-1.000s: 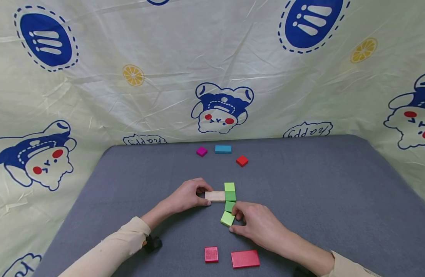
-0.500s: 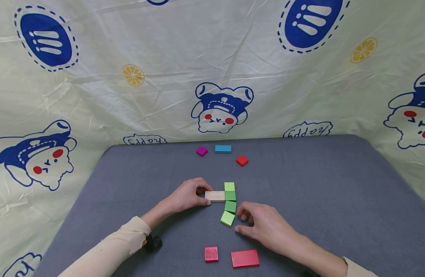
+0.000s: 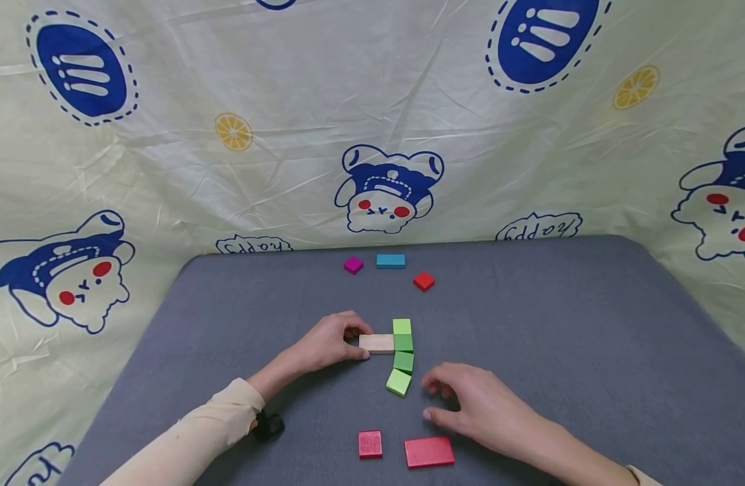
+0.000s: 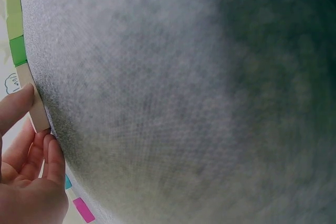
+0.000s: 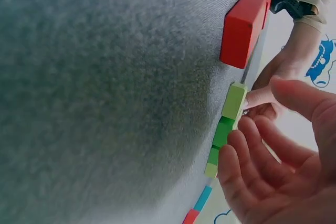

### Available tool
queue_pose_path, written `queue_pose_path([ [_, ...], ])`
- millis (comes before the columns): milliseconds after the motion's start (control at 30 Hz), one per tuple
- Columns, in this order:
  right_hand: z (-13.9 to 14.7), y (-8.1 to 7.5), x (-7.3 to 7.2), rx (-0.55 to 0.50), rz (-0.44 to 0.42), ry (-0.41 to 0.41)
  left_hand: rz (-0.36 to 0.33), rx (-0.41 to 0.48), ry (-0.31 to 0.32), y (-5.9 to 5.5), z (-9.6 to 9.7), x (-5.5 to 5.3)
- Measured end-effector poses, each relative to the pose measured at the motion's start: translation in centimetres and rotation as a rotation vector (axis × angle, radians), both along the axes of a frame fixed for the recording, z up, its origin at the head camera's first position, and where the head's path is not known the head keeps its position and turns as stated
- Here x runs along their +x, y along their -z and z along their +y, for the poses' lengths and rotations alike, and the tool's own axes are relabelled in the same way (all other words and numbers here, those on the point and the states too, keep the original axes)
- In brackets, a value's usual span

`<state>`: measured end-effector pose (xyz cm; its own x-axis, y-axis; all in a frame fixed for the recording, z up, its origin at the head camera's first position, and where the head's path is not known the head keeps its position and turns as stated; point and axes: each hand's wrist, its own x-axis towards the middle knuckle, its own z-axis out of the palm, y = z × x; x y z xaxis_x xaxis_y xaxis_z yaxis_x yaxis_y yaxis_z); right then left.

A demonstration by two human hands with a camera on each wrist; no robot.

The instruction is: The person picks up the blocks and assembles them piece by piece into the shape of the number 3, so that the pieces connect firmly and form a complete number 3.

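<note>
Grey table (image 3: 561,317), lower frame; right hand (image 3: 484,408), lower right of centre, fingers loosely curved, thumb apart, gripping nothing; left hand (image 3: 326,345), left of centre, pinching the pale block (image 3: 378,344) just below centre, exact contact hard to make out; four green blocks (image 3: 403,362), bent column, the second touching it

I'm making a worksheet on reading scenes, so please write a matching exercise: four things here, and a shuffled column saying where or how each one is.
Column one:
1. Wooden block
2. Blue block
3. Large pinkish-red block
4. Right hand

Column two:
A. Near the far edge of the grey table, right of the magenta block
B. Holding nothing, right of the green blocks
C. Gripped by the left hand
D. Right of a smaller pinkish-red block

Pairs: 1-C, 2-A, 3-D, 4-B
</note>
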<state>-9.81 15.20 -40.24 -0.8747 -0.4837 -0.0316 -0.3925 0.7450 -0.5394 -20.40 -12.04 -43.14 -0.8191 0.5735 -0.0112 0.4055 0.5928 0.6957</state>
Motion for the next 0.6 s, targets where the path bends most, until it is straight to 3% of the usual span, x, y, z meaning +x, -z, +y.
queue_pose_path([
  [133, 0.8, -0.1, 0.5, -0.018, -0.004, -0.096, 0.0, -0.003, 0.001, 0.0, 0.0, 0.0],
  [300, 1.6, -0.3, 0.9, -0.038, -0.114, -0.181, 0.01, -0.016, -0.001, -0.1, 0.0, 0.0],
  [500, 2.3, -0.1, 1.7, -0.06, -0.15, -0.23, 0.001, -0.024, -0.001, -0.2, 0.1, 0.0],
  [600, 2.6, 0.1, 1.8, -0.06, -0.208, -0.224, -0.002, -0.023, -0.004, -0.3, 0.1, 0.0],
])
